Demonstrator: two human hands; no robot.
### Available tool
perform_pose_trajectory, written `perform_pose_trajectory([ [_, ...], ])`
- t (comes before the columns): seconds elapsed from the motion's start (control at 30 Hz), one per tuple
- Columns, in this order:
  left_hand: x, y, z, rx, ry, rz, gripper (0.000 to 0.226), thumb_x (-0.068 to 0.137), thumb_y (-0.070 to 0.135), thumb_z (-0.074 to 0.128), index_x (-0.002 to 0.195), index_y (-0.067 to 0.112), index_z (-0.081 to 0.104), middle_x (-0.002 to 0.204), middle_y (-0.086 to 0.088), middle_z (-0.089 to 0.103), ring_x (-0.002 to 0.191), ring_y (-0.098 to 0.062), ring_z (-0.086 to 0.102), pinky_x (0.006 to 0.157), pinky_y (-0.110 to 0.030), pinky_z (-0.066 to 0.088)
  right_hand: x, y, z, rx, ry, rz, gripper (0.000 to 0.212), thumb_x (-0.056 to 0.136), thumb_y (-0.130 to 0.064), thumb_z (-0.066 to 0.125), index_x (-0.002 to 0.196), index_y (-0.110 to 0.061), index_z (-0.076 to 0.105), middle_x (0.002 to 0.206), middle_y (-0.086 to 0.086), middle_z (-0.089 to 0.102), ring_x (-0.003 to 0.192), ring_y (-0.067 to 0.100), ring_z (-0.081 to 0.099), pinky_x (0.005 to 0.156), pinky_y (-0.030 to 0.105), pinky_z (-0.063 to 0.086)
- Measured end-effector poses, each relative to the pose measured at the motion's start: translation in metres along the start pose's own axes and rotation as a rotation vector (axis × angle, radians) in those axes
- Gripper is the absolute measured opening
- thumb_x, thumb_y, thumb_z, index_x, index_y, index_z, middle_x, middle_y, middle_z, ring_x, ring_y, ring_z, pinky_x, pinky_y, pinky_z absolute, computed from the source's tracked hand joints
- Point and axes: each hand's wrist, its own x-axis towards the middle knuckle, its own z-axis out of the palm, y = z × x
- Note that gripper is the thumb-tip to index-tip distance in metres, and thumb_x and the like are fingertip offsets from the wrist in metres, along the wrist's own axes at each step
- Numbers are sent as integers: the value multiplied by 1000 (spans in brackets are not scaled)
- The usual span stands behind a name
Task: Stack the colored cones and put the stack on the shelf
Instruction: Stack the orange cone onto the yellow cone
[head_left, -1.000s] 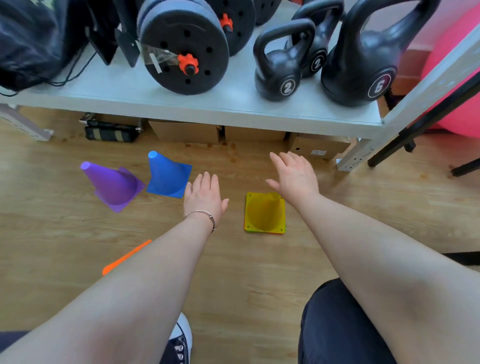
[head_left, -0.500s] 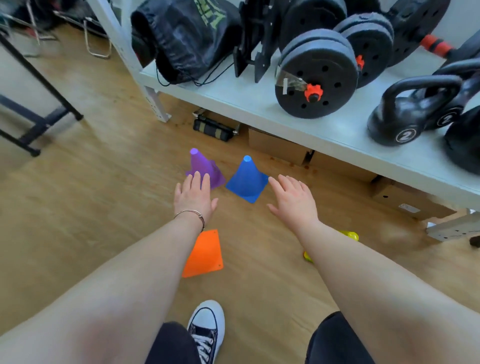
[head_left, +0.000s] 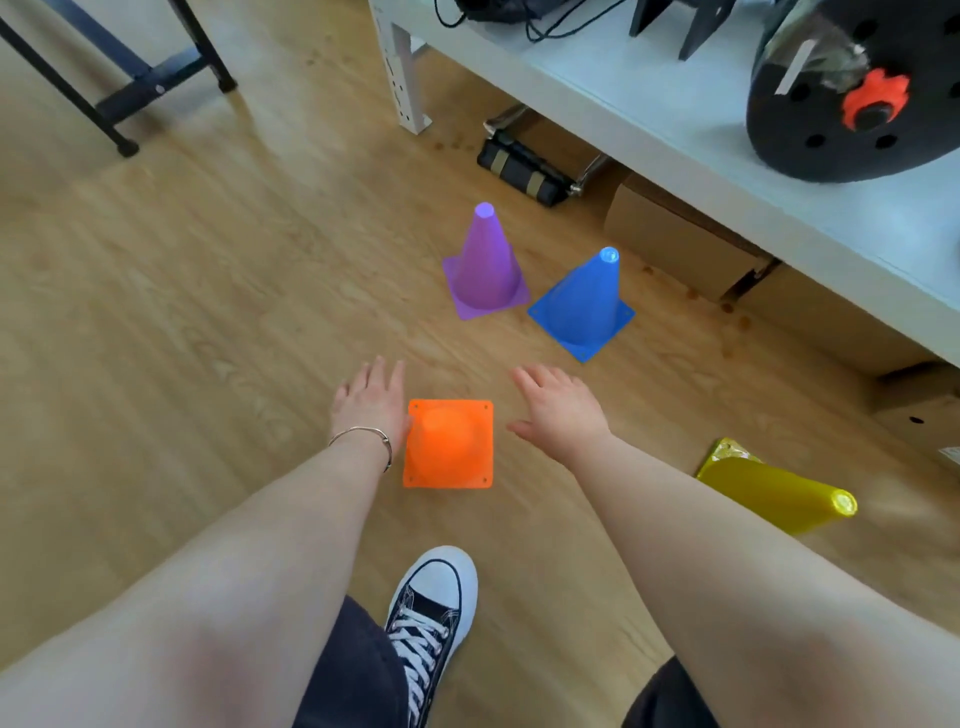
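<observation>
White shelf is running across 1 to 3 o'clock above the wooden floor. Four cones are standing apart, none stacked: yellow cone at 4 o'clock, blue cone and purple cone at 12 to 1 o'clock, orange cone at centre. Two hands are hovering, fingers spread, holding nothing: left hand touching or just beside the orange cone's left edge, right hand near its right. Risk: a one-sided nudge is likely sliding the light cone away.
</observation>
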Motion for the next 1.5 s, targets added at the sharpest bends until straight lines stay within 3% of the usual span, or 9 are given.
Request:
perform_pose_trajectory([
  [0.2, -13, -8, 41, -10, -120, 88, 83, 88, 40, 61, 153, 23, 14, 161, -5, 22, 144, -26, 28, 115, -43, 27, 17, -28, 39, 32, -247, -41, 91, 91, -49, 73, 163, -20, 25, 163, 9, 43, 145, 35, 48, 118, 45, 41],
  [0.53, -12, 14, 41, -239, -215, 147, 79, 85, 42, 67, 149, 18, 28, 145, -9, 46, 135, -28, 42, 107, -41, 38, 23, -31, 41, 201, -275, 34, 97, 86, -34, 84, 162, -17, 27, 152, 18, 52, 138, 38, 54, 107, 43, 48],
  [0.87, -11, 51, -23, -577, -159, 172, 87, 79, 30, 76, 152, 21, 29, 149, -8, 46, 137, -25, 44, 111, -34, 35, -4, 14, -24, 331, -99, 75, 101, 81, -33, 88, 163, -28, 29, 150, 12, 57, 136, 35, 56, 107, 40, 48],
  [1.13, -21, 95, -93, -634, -92, 305, 85, 71, 29, 82, 145, 24, 42, 142, -2, 54, 130, -18, 52, 107, -39, 42, -61, 48, -82, 439, 60, 129, 99, 82, -35, 87, 162, -33, 29, 154, 6, 57, 138, 33, 56, 112, 45, 49],
  [1.5, -49, 199, -140, -560, -74, 563, 73, 71, 37, 79, 137, 28, 49, 131, 3, 62, 124, -15, 57, 102, -40, 47, -154, 126, -119, 487, 182, 311, 99, 79, -36, 89, 160, -33, 33, 151, 5, 60, 137, 31, 57, 110, 40, 49],
])
